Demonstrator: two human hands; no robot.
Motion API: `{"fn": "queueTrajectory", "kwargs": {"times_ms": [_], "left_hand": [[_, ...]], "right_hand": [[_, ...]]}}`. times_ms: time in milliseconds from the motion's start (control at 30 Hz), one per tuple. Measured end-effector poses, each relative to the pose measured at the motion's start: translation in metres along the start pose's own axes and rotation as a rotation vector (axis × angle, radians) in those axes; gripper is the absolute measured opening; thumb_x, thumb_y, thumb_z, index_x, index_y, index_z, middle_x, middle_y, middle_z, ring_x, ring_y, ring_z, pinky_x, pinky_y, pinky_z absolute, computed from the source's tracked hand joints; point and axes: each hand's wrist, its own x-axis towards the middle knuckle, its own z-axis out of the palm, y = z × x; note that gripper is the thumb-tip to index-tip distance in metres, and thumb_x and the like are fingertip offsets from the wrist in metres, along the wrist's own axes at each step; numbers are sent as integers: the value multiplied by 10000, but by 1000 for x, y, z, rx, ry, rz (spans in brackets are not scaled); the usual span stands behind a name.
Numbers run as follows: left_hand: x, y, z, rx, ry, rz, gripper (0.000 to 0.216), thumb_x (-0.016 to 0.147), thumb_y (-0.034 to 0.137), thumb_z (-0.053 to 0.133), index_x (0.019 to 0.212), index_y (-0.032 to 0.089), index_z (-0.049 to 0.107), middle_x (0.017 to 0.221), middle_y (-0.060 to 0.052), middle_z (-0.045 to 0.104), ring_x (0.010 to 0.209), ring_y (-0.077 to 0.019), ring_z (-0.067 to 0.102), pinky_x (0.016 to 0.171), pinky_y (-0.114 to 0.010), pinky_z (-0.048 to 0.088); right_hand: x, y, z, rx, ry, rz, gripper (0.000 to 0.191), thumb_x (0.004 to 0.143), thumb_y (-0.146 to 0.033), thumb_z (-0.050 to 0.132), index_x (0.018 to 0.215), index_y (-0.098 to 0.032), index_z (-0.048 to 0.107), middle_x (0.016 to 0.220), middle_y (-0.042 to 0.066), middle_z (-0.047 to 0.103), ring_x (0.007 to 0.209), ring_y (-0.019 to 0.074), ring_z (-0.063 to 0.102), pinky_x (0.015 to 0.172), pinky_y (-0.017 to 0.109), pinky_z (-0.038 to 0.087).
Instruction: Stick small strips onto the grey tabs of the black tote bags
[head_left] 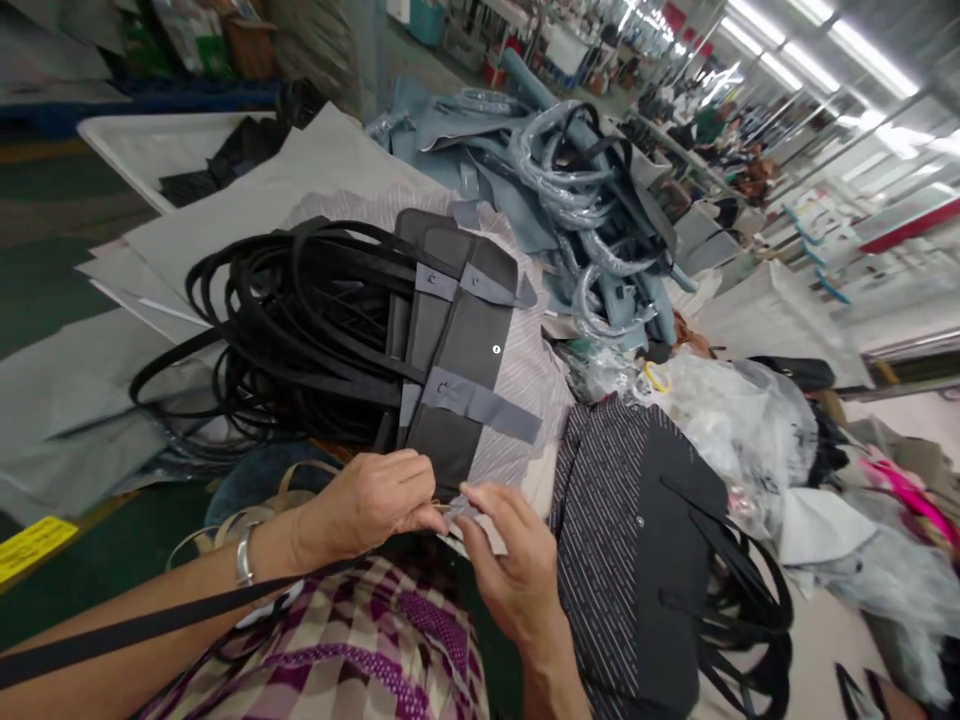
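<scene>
Though near, straps (300, 330) beyond left hand (386, 495).

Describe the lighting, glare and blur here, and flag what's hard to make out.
Head view: ceiling lights glare white at upper right; head view: plastic-wrapped handles show bright glints; head view: the far workshop is tilted and soft; head view: stripes on the dark bag read clearly, but the small pale piece between left hand and right hand is hard to identify.

Matt bags (471, 335), metal bracelet (244, 556); glossy plastic (761, 420)
</scene>
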Motion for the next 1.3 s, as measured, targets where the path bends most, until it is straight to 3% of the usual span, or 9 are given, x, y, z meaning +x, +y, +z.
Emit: {"fn": "queueTrajectory", "kwargs": {"times_ms": [133,300,400,500,600,733,867,1133,1300], "left_hand": [[-6,-2,-7,-36,-11,-46,527,1088,465,330,705,176,548,655,-1,572,595,-138,534,558,-263,384],[-17,-10,-10,-202,-12,-199,461,1099,434,328,886,173,644,722,7,671,655,-118,626,632,-220,443],[-18,-14,-10,-198,37,-239,458,1106,392,327,868,173,651,725,0,687,653,-125,639,630,-226,450],[-15,-18,-12,-170,128,-289,408,1099,331,374,832,165,635,719,-3,687,632,-120,637,630,-220,455],[-12,-22,-16,-230,182,-353,320,1061,274,461,810,176,632,686,21,669,590,-101,615,603,-193,442],[-14,-36,-12,-381,104,-682,263,987,321,525,784,210,649,684,50,674,603,-108,628,588,-184,442],[-17,-51,-1,-465,99,-916,305,959,444,486,856,218,662,757,35,707,712,-144,670,682,-203,485],[-21,-57,5,-489,120,-939,311,965,467,491,891,225,672,798,31,732,743,-149,682,703,-201,489],[-19,-58,5,-502,122,-959,281,955,430,509,896,218,685,795,34,738,738,-143,685,686,-191,490]], "right_hand": [[14,-5,16,0,-77,-111,168,967,-116,590,1072,-209,682,886,45,723,794,163,657,736,285,552],[24,1,26,-62,-42,-167,153,942,-80,593,1016,-193,666,843,38,725,759,157,659,718,270,535],[34,-1,39,-54,7,-156,151,921,-70,582,940,-190,672,787,19,712,715,140,657,692,253,520],[50,6,51,27,88,-35,134,890,-113,590,857,-191,694,722,-1,695,640,116,635,636,228,504],[78,34,57,177,166,256,135,862,-244,627,792,-183,725,684,2,697,596,120,624,605,238,510],[129,91,50,451,295,655,330,738,-479,709,801,-156,741,639,8,681,562,138,613,550,261,513],[167,134,42,426,328,710,437,640,-561,732,794,-152,726,624,11,667,552,140,598,492,243,468],[187,155,46,282,155,719,304,672,-471,708,769,-183,717,629,-16,669,519,127,565,511,242,447],[183,168,36,142,106,761,423,661,-520,769,906,-187,680,523,-50,599,467,162,559,480,265,427]]}}
